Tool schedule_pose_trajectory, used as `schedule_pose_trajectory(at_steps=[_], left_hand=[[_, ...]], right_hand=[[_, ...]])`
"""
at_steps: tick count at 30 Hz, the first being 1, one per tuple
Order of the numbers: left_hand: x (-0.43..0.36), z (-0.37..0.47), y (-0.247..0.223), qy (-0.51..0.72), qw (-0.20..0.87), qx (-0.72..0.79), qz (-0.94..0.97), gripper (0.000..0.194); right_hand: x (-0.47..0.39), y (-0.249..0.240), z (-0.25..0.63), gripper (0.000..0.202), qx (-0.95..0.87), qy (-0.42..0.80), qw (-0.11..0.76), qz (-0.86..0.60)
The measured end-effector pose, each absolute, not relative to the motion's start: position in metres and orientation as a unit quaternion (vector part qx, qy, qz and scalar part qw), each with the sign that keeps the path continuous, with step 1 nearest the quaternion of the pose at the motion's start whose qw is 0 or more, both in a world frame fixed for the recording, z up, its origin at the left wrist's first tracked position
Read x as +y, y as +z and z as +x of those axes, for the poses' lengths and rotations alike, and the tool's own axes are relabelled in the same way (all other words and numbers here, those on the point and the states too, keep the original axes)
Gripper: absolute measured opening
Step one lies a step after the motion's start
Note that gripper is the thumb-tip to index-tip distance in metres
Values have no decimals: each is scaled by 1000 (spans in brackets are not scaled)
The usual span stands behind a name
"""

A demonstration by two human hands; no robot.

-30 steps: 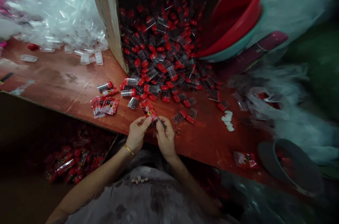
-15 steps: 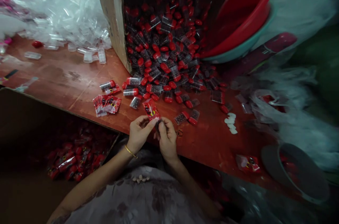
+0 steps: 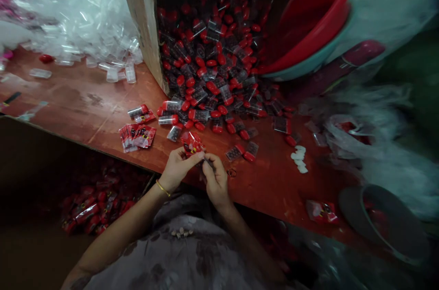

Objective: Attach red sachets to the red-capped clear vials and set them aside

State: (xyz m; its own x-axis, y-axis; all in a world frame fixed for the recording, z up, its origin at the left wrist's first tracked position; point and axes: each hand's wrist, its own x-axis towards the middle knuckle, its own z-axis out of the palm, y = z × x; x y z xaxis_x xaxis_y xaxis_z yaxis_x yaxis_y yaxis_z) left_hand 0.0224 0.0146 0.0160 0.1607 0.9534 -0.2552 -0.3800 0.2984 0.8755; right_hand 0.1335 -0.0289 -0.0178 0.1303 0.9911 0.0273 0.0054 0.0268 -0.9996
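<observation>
At the table's near edge, my left hand (image 3: 175, 170) pinches a small red printed plastic wrapper (image 3: 192, 142), which stands up beyond the thumb. My right hand (image 3: 216, 180) meets it from the right, its fingers closed around a small dark object (image 3: 208, 164) at the wrapper's lower end. Fingers cover most of that object. Left of my hands lie a fanned stack of similar red wrappers (image 3: 137, 137) and a clear tube with a red cap (image 3: 137, 110). Two more capped tubes with dark beads (image 3: 236, 152) lie just to the right.
A tipped cardboard box (image 3: 144, 20) spills red-capped tubes (image 3: 209, 61) onto the table (image 3: 85, 98). Clear empty tubes (image 3: 92, 15) are heaped at left. Red and teal basins (image 3: 318, 15) lean at right. Below left sits a pile of red packs (image 3: 92, 207); a grey tub (image 3: 394, 221) stands right.
My left hand has shifted slightly left and the wrapper's top has tilted left with it. The right fingers have shifted a little around the dark object. The things on the table stay put.
</observation>
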Motion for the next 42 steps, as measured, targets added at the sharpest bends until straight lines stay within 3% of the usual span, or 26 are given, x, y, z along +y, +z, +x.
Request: schedule_pose_trajectory(at_steps=[2,8,19,26,32,38,42], left_hand=[[15,25,20,476,685,426,350,25],[0,46,22,511,658,429,350,26],[0,40,26,520,635,435,371,20],[-6,40,16,482,567,472,473,20],[4,37,17,534,631,443,347,24],[4,41,10,526,647,442,330,24],[-2,42,11,535,633,452,330,22]], right_hand=[[-29,-15,134,19,-470,477,541,-509],[-29,-9,125,19,-431,336,630,-551],[-23,-9,134,23,-372,485,589,-529],[-27,-12,134,18,-491,227,608,-582],[-28,-17,135,21,-501,303,583,-562],[-26,-12,129,17,-530,201,581,-583],[-22,-10,130,18,-530,239,576,-575]])
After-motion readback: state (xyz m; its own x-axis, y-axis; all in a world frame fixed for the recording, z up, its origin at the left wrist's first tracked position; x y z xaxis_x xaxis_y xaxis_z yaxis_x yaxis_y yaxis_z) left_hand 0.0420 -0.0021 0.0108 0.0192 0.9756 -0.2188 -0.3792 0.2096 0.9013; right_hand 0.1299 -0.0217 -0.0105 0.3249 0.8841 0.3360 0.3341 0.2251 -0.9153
